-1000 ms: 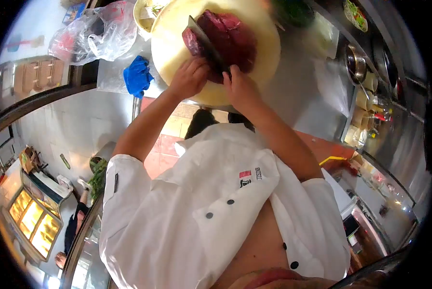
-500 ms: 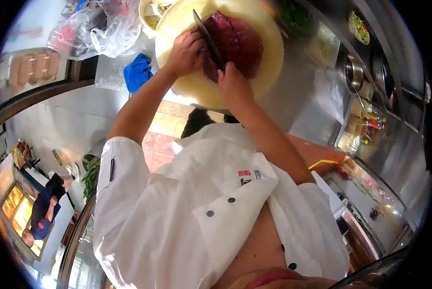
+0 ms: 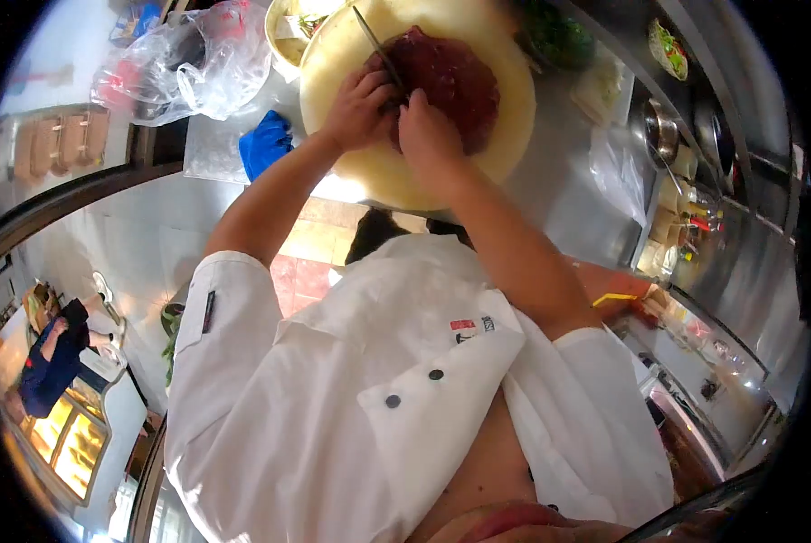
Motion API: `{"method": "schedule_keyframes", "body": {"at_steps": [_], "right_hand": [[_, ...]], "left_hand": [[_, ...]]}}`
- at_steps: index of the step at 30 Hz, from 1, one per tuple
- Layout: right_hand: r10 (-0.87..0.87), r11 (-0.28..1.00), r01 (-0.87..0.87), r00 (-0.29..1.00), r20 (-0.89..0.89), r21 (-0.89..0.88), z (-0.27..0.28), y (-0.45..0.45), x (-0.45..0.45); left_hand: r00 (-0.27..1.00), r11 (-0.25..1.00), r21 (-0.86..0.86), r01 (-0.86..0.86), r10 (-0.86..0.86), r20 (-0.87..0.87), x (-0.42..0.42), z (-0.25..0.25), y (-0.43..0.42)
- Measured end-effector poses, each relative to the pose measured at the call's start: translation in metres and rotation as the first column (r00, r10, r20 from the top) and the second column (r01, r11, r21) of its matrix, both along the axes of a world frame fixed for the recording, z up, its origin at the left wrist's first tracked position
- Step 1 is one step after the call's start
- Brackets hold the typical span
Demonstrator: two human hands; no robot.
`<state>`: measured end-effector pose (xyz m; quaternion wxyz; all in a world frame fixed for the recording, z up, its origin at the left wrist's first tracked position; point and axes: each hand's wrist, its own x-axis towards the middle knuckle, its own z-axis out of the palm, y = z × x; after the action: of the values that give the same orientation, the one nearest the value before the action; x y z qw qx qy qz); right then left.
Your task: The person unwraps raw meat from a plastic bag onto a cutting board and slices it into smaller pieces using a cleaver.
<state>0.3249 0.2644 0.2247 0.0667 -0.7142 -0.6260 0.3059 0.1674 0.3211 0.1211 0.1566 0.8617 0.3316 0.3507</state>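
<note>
A large slab of dark red raw meat (image 3: 450, 86) lies on a round, pale yellow cutting board (image 3: 500, 163). My right hand (image 3: 428, 131) is closed around the handle end of a knife (image 3: 376, 45), whose blade points away and to the left along the meat's left side. Beside the blade, my left hand (image 3: 365, 107) has its fingers curled down on the meat's left edge, close to my right hand. The handle is hidden in my right hand, and my left fingertips are partly out of sight.
A blue cloth (image 3: 265, 145) and clear plastic bags (image 3: 215, 68) lie left of the board. Behind it stands a bowl (image 3: 283, 45) with food. Greens (image 3: 554, 32) and another plastic bag (image 3: 618, 172) are on the right. Another person (image 3: 52, 362) is at far left.
My right hand has shifted left, nearer my left hand. The knife blade now shows narrower, more edge-on. The other person at the far left has changed position.
</note>
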Motion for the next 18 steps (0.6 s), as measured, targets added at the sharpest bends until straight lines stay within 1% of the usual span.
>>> {"method": "schedule_keyframes", "body": {"at_steps": [2, 4, 5, 6, 7, 8, 10, 12, 14, 16, 18], "right_hand": [[-0.005, 1.0, 0.006, 1.0, -0.004, 0.029, -0.006, 0.003, -0.001], [0.013, 1.0, -0.013, 1.0, 0.02, 0.019, -0.005, 0.002, -0.001], [0.011, 0.999, -0.012, 1.0, 0.02, 0.033, -0.004, 0.0, 0.0], [0.014, 1.0, -0.013, 0.999, 0.04, -0.007, 0.002, 0.0, 0.0], [0.019, 0.999, -0.016, 0.998, 0.062, -0.05, 0.006, 0.0, 0.002], [0.018, 0.999, -0.015, 0.998, 0.066, -0.046, 0.01, -0.004, 0.004], [0.119, 0.989, -0.113, 0.991, 0.059, -0.093, 0.023, -0.013, 0.008], [0.098, 0.99, -0.09, 0.993, 0.071, -0.107, 0.022, -0.022, 0.015], [0.088, 0.989, -0.077, 0.993, 0.077, -0.129, 0.014, -0.022, 0.015], [0.037, 0.994, -0.024, 0.993, 0.116, -0.109, 0.005, -0.018, 0.011], [0.034, 0.996, -0.024, 0.994, 0.108, -0.089, -0.006, -0.01, 0.007]], "left_hand": [[1.0, 1.0, 0.009, 0.0, 0.0, 0.003, 0.0, 0.006, -0.002], [1.0, 1.0, 0.026, -0.008, 0.008, 0.008, 0.001, 0.009, -0.005], [0.999, 0.998, 0.028, -0.047, 0.047, 0.007, 0.002, 0.009, -0.007], [0.996, 0.996, 0.032, -0.088, 0.088, 0.009, 0.003, 0.009, -0.007], [0.996, 0.995, 0.044, -0.092, 0.091, 0.019, 0.004, 0.007, -0.006], [0.996, 0.995, 0.047, -0.092, 0.091, 0.024, 0.003, 0.004, -0.007], [0.993, 0.993, 0.024, -0.113, 0.113, -0.015, 0.0, 0.009, -0.011], [0.992, 0.992, 0.004, -0.123, 0.123, -0.02, 0.0, 0.005, -0.01], [0.995, 0.995, -0.003, -0.097, 0.097, 0.016, -0.003, 0.005, -0.01], [0.995, 0.995, -0.021, -0.1, 0.1, 0.015, -0.003, 0.008, -0.011], [0.995, 0.995, -0.03, -0.099, 0.099, 0.01, -0.002, 0.006, -0.01]]}}
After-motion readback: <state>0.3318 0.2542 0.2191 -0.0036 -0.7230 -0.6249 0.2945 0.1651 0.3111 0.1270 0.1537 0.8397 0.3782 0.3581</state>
